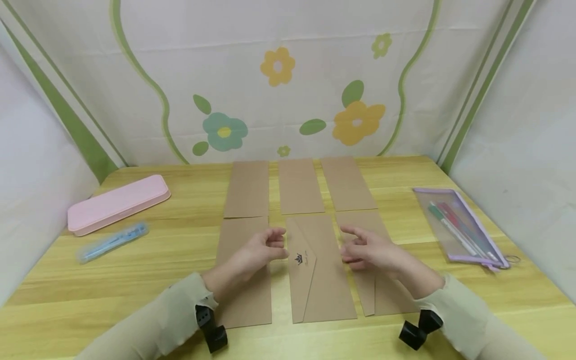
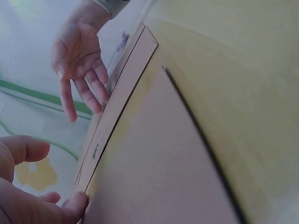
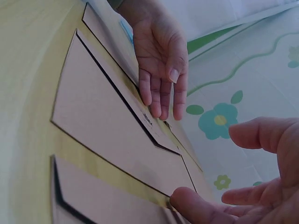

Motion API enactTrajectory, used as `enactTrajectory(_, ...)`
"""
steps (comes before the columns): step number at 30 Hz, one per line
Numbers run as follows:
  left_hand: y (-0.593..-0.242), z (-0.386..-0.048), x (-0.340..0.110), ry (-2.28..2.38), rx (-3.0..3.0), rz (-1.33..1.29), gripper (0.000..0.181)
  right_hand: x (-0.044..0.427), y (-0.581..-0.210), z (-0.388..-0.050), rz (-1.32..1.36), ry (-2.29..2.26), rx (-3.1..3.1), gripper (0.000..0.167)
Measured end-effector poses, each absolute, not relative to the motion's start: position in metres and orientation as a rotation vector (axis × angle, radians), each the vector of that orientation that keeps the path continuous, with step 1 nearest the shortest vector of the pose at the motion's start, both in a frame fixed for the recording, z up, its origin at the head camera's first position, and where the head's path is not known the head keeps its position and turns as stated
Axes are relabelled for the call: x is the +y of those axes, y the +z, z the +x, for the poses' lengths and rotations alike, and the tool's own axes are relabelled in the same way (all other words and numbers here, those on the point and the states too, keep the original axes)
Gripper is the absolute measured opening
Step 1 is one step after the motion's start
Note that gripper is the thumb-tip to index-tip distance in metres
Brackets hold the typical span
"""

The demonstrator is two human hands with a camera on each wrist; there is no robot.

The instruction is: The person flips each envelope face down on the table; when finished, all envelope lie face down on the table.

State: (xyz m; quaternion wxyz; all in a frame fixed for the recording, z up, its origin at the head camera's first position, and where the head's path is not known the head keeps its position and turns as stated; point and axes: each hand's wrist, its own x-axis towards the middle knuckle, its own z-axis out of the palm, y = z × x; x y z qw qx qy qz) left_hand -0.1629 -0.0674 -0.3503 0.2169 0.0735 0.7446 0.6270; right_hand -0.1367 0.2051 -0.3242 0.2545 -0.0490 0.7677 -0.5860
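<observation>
Several brown paper envelopes lie on the table in two rows of three. The middle front envelope (image 1: 330, 270) shows its pointed flap, with a black crown and small lettering printed on it. Over the left front envelope (image 1: 245, 305) is my left hand (image 1: 254, 252), its fingers loosely bent and holding nothing. My right hand (image 1: 371, 252), relaxed and holding nothing, is above the right front envelope (image 1: 396, 295), which also has a flap edge showing. In the left wrist view the right hand (image 2: 81, 60) has its palm turned inward. Whether fingertips touch the paper I cannot tell.
The back row has a left envelope (image 1: 246, 190), a middle one (image 1: 300, 187) and a right one (image 1: 348, 185). A pink case (image 1: 119, 202) and a blue packet (image 1: 112, 242) lie at left. At right is a mesh zip pouch (image 1: 443, 235) with several pens. A flowered curtain (image 1: 279, 110) hangs behind.
</observation>
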Motion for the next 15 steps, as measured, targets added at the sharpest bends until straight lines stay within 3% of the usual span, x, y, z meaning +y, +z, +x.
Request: enactTrajectory(15,-0.347,-0.155,-0.057,1.816,1.922,0.249,0.065,0.200,-0.330,-0.136,-0.146,-1.682,2.025,0.082)
